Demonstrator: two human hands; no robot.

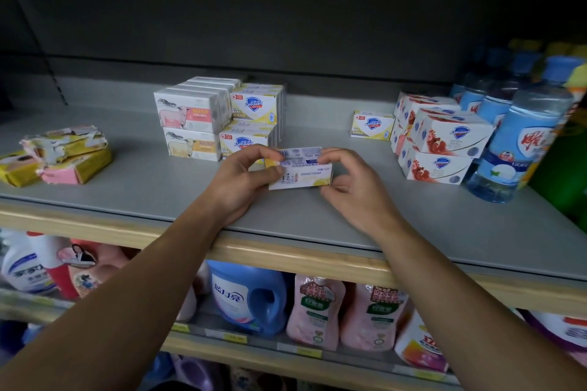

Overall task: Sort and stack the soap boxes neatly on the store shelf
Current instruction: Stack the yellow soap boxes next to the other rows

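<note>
A white and yellow soap box [305,168] is held just above the grey shelf [158,181] at the centre, its printed back facing me. My left hand [241,181] grips its left end with thumb and fingers. My right hand [346,181] touches its right end, fingers curled around it. Behind stand two stacks: sheep soap boxes [190,124] and yellow Safeguard boxes [254,117]. One yellow Safeguard box [372,125] stands alone to the right. Red-and-white Safeguard boxes [441,140] are piled unevenly at the right.
Yellow and pink wrapped soap bars [60,159] lie loose at the left. Blue bottles [521,136] crowd the shelf's right end. The wooden shelf edge [286,254] runs below my wrists, with detergent jugs and refill pouches on the lower shelf.
</note>
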